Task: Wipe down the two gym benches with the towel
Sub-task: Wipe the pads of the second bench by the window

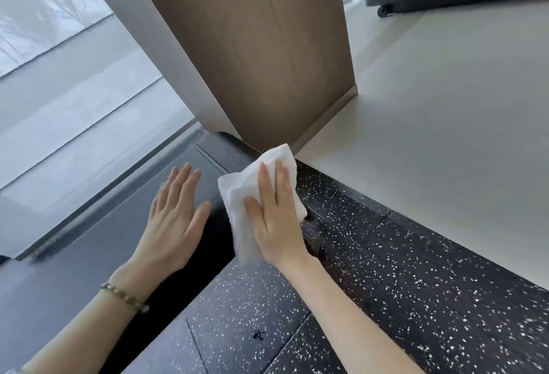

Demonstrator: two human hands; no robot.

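Head view: white crumpled cloth towel (255, 186) pressed on black padded gym bench (217, 145)

The towel lay at the bench's right edge, near its far end, under the right hand (276, 216), whose straight fingers sat close together. The left hand (175, 219) rested flat on the bench top, just beside the towel, fingers straight and slightly apart. A beaded metal bracelet (124, 296) circled that wrist

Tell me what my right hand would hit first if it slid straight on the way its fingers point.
Probably the brown wood-panelled column, at its base beyond the end of the black padded bench. The right hand lies flat on the white cloth towel; depth is unclear.
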